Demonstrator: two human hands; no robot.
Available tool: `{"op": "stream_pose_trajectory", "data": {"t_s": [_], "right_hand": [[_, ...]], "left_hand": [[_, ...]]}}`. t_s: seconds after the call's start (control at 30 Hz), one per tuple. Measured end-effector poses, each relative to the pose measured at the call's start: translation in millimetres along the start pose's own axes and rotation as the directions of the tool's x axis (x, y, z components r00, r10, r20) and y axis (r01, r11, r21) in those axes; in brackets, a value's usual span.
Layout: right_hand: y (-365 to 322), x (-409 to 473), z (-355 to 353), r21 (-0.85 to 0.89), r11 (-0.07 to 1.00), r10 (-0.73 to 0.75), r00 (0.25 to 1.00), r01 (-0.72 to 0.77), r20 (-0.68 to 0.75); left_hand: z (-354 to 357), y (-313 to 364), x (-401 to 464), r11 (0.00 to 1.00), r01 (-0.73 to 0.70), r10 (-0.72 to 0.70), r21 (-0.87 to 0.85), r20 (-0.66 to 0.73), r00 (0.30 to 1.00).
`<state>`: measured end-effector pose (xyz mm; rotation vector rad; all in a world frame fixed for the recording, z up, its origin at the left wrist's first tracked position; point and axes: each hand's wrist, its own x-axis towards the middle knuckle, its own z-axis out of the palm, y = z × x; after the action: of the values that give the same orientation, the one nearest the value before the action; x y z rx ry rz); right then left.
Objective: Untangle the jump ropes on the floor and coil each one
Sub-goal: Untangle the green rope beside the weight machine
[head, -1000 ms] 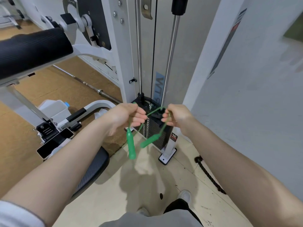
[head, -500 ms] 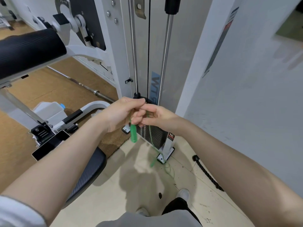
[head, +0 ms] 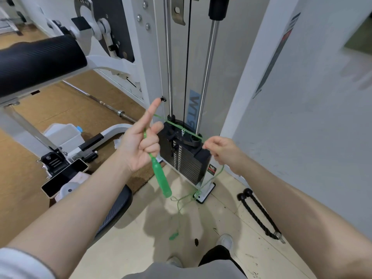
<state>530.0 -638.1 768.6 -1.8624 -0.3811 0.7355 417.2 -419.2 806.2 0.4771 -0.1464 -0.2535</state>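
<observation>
A green jump rope [head: 179, 126] stretches taut between my two hands. My left hand [head: 141, 143] grips the cord just above one green handle [head: 161, 178], which hangs below the fist; the index finger points up with the cord looped over it. My right hand [head: 219, 148] pinches the cord further along. From there the cord drops loose to the tiled floor, where it lies in a small tangle [head: 185, 200]. The other green handle [head: 173, 236] rests on the floor near my feet.
A white cable machine with a black weight stack [head: 185, 156] stands straight ahead. A padded bench roller [head: 38, 61] and a seat are at left, with a phone [head: 64, 177] on the frame. A black rope attachment [head: 259, 214] lies on the floor at right, beside a white wall.
My hands were together at the handle; now they have pulled apart, and the cord runs tight between them. My left index finger has lifted with the cord over it. The second handle has dropped to the floor.
</observation>
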Motion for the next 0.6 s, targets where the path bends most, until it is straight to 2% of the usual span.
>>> {"op": "stream_pose_trajectory", "data": {"t_s": [0.03,0.07,0.13,0.2,0.3,0.4,0.47,0.53,0.6], "right_hand": [[-2.3,-1.6,4.0,-0.190,0.982,0.018,0.999,-0.011,0.036],[-4.4,-4.4,9.6,-0.342,0.940,0.056,0.990,-0.008,0.130],[-10.4,-14.1,22.1,-0.480,0.876,0.157,0.906,0.056,0.392],[-24.5,-25.7,28.9,-0.456,0.885,0.194,0.809,0.100,0.555],[-51.8,-35.2,23.7,-0.357,0.913,0.077,0.775,0.198,0.627],[-71.7,-35.5,11.2,-0.300,0.905,-0.088,0.821,0.303,0.564],[-75.1,-29.1,3.8,-0.232,0.910,-0.243,0.893,0.345,0.378],[-72.1,-21.0,-2.1,-0.145,0.914,-0.358,0.921,0.379,0.151],[-65.8,-14.6,-3.9,-0.083,0.912,-0.401,0.915,0.402,0.029]], "left_hand": [[4.3,-5.3,2.5,0.997,-0.045,0.049,0.056,-0.079,0.996],[7.7,-8.7,6.1,0.985,-0.111,0.135,0.131,-0.190,0.973],[10.0,-14.4,13.9,0.954,-0.179,0.263,0.240,-0.383,0.886],[7.1,-17.3,19.0,0.942,-0.162,0.291,0.293,-0.477,0.829],[-3.1,-19.7,13.8,0.867,0.050,0.285,0.496,-0.575,0.767],[-2.3,-29.6,8.3,0.808,0.197,0.208,0.556,-0.581,0.787],[4.4,-36.9,5.7,0.792,0.267,0.089,0.550,-0.535,0.840],[12.1,-39.6,5.2,0.759,0.343,-0.067,0.554,-0.457,0.887],[23.3,-38.8,4.9,0.728,0.438,-0.314,0.527,-0.312,0.897]]}}
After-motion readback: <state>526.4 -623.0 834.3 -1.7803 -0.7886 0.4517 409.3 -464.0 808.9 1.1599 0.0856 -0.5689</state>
